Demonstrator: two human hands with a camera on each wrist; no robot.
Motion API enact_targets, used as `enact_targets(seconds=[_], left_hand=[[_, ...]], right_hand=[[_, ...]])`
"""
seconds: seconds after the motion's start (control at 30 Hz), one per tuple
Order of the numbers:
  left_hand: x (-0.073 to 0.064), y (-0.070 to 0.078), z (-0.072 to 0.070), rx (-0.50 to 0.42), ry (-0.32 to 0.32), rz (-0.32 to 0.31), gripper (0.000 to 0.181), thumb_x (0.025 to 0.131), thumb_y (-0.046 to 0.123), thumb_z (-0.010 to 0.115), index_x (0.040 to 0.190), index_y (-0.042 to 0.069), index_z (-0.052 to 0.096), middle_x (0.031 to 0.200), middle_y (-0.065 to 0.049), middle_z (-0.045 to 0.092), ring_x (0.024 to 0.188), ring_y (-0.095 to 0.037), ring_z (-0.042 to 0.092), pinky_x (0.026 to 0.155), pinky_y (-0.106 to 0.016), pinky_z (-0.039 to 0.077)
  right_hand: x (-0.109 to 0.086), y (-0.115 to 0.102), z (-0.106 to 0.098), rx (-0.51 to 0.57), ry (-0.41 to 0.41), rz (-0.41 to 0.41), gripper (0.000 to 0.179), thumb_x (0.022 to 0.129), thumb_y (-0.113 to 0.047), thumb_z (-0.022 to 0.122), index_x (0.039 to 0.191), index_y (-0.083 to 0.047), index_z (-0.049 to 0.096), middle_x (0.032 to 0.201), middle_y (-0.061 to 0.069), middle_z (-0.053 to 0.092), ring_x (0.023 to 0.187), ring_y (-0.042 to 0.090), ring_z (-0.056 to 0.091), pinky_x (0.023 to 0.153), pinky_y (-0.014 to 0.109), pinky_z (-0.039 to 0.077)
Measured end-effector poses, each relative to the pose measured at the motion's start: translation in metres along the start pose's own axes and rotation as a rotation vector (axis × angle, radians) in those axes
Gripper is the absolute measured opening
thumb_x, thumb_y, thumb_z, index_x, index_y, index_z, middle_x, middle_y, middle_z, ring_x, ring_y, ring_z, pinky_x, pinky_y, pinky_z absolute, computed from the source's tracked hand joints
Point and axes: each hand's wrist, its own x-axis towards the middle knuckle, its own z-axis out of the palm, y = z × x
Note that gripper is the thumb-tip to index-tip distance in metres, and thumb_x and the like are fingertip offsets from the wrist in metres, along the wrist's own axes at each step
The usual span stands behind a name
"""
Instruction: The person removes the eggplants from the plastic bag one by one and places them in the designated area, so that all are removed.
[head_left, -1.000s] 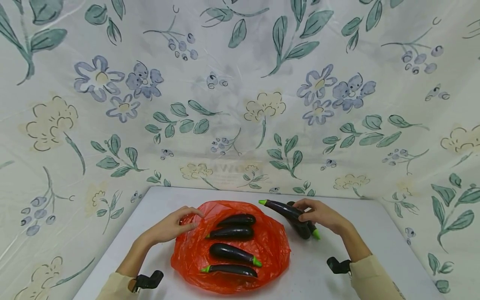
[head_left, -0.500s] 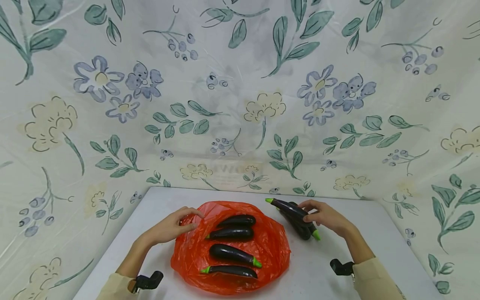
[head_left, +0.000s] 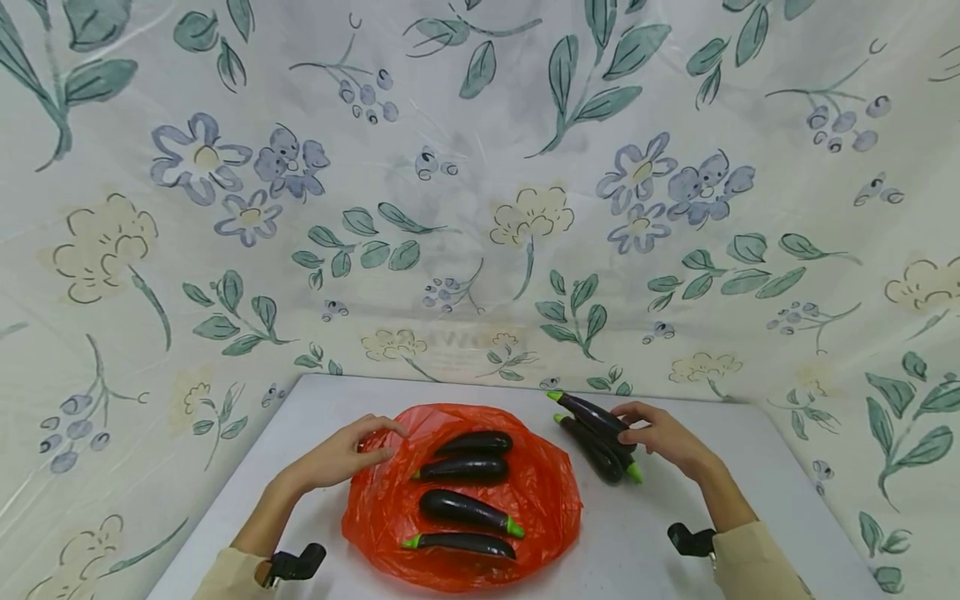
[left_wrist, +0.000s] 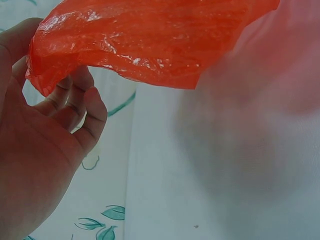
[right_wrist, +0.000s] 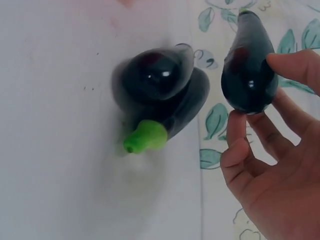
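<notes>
My right hand (head_left: 663,435) grips a dark purple eggplant (head_left: 585,408) by its fat end, its green stem pointing up and left. In the right wrist view this eggplant (right_wrist: 250,70) sits between thumb and fingers, apart from two others. Those two, one eggplant (right_wrist: 155,75) overlapping a second with a green stem (right_wrist: 147,135), lie on the table right of the bag. My left hand (head_left: 347,454) pinches the left edge of a red plastic bag (head_left: 375,525). The left wrist view shows the bag's edge (left_wrist: 135,45) between thumb and fingers. Several eggplants (head_left: 465,507) lie in rows on the bag.
A white table (head_left: 622,550) carries everything, its far edge meeting a floral-patterned sheet (head_left: 465,292) that hangs behind and at the sides. Black wrist cameras are strapped at the left (head_left: 298,562) and right (head_left: 692,540) sleeves.
My right hand has moved slightly right with its eggplant, uncovering more of the eggplants beneath it. My left hand and the bag have stayed in place.
</notes>
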Motion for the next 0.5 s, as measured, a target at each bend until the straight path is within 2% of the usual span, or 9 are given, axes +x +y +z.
enact_targets(seconds=[0.5], left_hand=[[0.0, -0.001, 0.0, 0.007, 0.004, 0.005, 0.03, 0.099, 0.026, 0.063, 0.129, 0.022, 0.062, 0.132, -0.013, 0.055, 0.124, -0.039, 0.047, 0.095, -0.057, 0.051]], right_hand=[[-0.003, 0.016, -0.005, -0.013, 0.115, 0.057, 0.051, 0.094, -0.025, 0.067, 0.139, -0.007, 0.054, 0.13, 0.018, 0.057, 0.108, 0.028, 0.055, 0.081, 0.04, 0.048]])
